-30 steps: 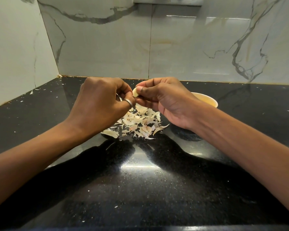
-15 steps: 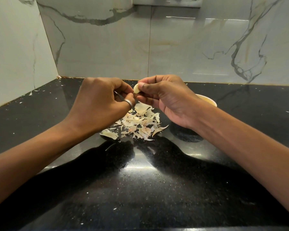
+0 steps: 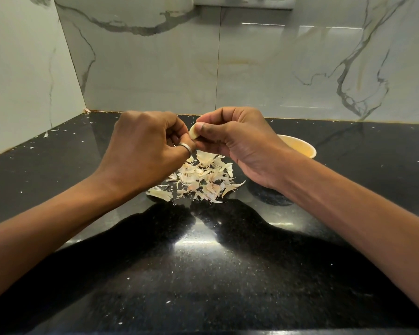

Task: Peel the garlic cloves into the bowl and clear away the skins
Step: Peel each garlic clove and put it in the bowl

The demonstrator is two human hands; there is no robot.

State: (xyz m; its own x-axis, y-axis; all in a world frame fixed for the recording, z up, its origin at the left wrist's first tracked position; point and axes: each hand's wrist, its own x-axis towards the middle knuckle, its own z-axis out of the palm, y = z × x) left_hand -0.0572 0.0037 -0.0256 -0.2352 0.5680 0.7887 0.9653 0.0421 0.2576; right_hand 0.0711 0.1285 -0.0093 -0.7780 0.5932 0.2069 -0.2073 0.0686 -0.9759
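My right hand (image 3: pixel 237 143) pinches a pale garlic clove (image 3: pixel 193 134) between thumb and fingers, held above the counter. My left hand (image 3: pixel 145 148), a ring on one finger, is curled with its fingertips against the clove's lower end; what they hold is hidden. Under both hands lies a pile of papery garlic skins (image 3: pixel 201 180) on the black counter. A cream bowl (image 3: pixel 300 147) stands behind my right wrist, mostly hidden, its contents out of sight.
The black speckled counter (image 3: pixel 203 274) runs to marble-patterned walls at the back and left. Small skin flakes are scattered near the left wall (image 3: pixel 46 134) and across the front of the counter.
Both hands have stayed close together over the skins, lifting slightly. The clove has turned a little in my right fingers.
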